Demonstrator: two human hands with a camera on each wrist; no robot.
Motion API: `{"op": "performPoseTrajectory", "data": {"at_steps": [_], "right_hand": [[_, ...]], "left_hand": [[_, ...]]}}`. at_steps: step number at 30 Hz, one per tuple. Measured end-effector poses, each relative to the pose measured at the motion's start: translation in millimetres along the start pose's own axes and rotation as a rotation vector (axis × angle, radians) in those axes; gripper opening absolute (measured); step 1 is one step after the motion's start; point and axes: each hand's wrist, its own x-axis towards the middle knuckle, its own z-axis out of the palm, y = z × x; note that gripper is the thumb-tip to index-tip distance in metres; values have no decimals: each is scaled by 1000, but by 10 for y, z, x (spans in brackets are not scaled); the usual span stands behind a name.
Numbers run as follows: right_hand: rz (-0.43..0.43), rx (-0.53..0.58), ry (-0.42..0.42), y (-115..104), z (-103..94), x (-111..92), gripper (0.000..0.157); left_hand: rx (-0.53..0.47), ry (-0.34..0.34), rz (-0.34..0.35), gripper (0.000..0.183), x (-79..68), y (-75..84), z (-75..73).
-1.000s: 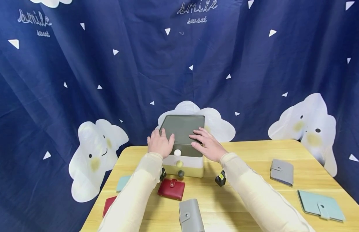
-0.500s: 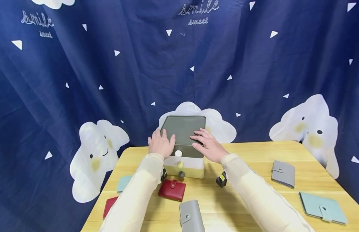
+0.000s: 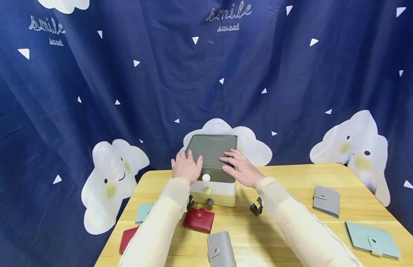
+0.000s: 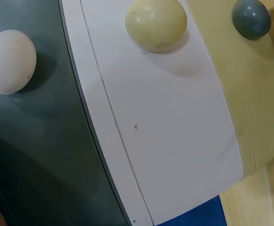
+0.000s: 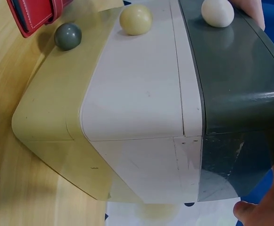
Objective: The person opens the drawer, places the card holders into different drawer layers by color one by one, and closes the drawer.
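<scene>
A small three-drawer box (image 3: 219, 188) stands at the table's back, with a dark green top tier, a white middle and a yellow bottom. Its round knobs are white (image 3: 206, 178), yellow (image 4: 156, 24) and dark grey (image 5: 68, 36). My left hand (image 3: 187, 166) rests at the top tier's left side, fingers straight and spread. On the opposite side, my right hand (image 3: 241, 168) has its relaxed fingers over the top's right edge. Neither hand grips anything. The drawers look closed in both wrist views.
Before the box lie a red wallet (image 3: 199, 220) and a grey one (image 3: 221, 249). A grey wallet (image 3: 326, 201) and a light blue wallet (image 3: 372, 239) lie at right. Light blue (image 3: 143, 213) and red (image 3: 127, 237) wallets show partly behind the left sleeve. A blue curtain (image 3: 206, 74) hangs behind.
The head view has shifted slightly, so everything sits a little lower in it. Both hands keep their places at the box.
</scene>
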Motion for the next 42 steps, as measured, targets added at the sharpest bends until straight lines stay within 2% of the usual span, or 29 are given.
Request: {"op": "performPoseTrajectory", "data": {"at_steps": [5,12,16,25,33,38,42], "right_hand": [[0,12,-4,6,-11,7,51],[-2,43,-19,9,-78,-2,49],[-5,44,-29,3,-120,-29,48],[5,73,-25,55,-265,-170,44],[-5,107,-6,217,-384,-263,40],[-13,85,-2,316,-461,-296,40],[13,68,-19,379,-540,-303,39]], "left_hand": [[-69,-51,35,79,54,-87,-17],[-286,-89,90,80,83,-318,-64],[-326,-116,90,79,65,-369,-47],[-348,-135,116,83,-10,-195,-37],[-375,-163,138,84,-44,-40,-33],[-386,-176,149,86,-58,56,0],[-389,-191,147,87,-72,158,7]]}}
